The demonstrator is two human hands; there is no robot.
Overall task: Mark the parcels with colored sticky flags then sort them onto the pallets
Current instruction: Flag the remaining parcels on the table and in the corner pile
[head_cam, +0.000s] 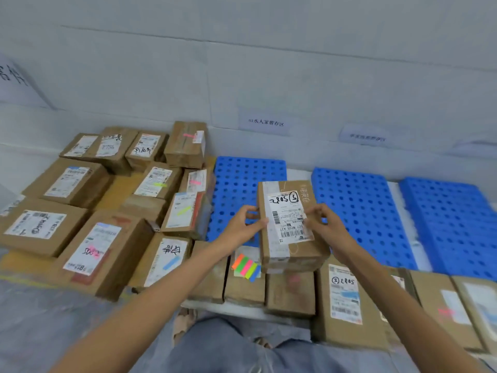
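Holding the parcel [287,219] clamped by its long edges in the grip of left hand [242,226] and right hand [324,226], long axis aimed at the blue pallet [242,176] beyond, sticky flags [246,267] below, nearer the left.

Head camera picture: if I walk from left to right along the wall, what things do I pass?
pile of brown parcels → first blue pallet → second blue pallet → third blue pallet

Numbers written on parcels
The lifted parcel [287,224] read "2805 5"; a front-row parcel [345,297] read "5 2805".
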